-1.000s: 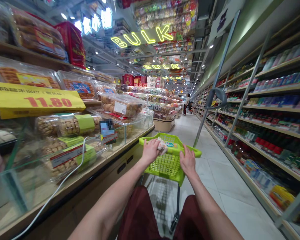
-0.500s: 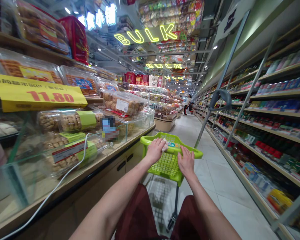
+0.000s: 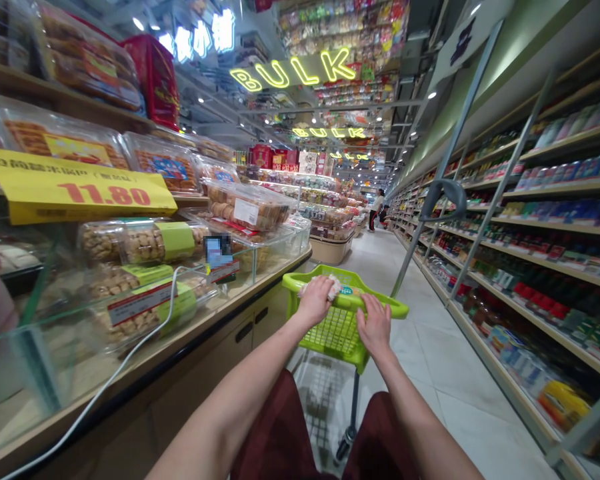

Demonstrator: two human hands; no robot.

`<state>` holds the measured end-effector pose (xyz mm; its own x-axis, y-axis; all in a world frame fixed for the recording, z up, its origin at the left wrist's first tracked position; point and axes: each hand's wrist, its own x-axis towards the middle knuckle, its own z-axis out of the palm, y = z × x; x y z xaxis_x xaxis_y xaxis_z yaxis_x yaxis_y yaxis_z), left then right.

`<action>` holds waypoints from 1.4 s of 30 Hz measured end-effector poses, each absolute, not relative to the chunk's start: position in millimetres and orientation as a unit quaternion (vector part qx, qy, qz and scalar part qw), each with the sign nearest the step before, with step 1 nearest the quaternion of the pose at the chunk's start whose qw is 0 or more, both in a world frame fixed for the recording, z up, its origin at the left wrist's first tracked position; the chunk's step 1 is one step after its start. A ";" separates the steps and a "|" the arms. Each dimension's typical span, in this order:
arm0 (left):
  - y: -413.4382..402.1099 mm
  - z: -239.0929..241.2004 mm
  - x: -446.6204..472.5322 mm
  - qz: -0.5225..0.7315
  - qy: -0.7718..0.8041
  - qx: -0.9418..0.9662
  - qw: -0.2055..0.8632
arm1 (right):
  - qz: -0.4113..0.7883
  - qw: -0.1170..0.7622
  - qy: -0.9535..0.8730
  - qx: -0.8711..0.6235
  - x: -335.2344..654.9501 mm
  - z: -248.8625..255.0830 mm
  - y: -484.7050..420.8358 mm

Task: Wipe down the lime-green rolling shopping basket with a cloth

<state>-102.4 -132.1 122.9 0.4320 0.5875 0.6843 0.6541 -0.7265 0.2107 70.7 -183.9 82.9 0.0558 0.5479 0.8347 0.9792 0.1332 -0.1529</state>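
Ahead of my knees is a green shopping cart (image 3: 330,337) with a plastic basket body. My left hand (image 3: 316,300) is closed over a crumpled white cloth or tissue (image 3: 335,287), pressed on the left part of the cart's handle. Around the right part of the handle (image 3: 397,309) curl the fingers of my right hand (image 3: 375,325), with nothing else visible in them. A coloured label (image 3: 349,291) sits on the handle between my hands.
On the left, a glass-edged counter holds clear boxes of snacks (image 3: 247,203), a yellow price sign (image 3: 80,187) and a white cable (image 3: 145,340). Stocked shelves (image 3: 555,233) and a slanted metal pole with a grey loop (image 3: 443,200) are on the right. A person (image 3: 376,210) stands far down the aisle.
My left hand has slid slightly to the right along the handle, and more of the white cloth shows beside its fingers. My right hand keeps its place on the handle.
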 end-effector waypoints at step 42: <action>-139.0 136.9 -99.0 -0.332 -0.339 -0.879 0.039 | -0.273 0.389 -0.635 -0.609 67.8 84.3 -184.9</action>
<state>-99.0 -139.0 136.9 0.5492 0.5701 0.6110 0.6225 -0.7669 0.1561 67.8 -184.9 84.3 0.0449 0.5610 0.8266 0.9859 0.1088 -0.1274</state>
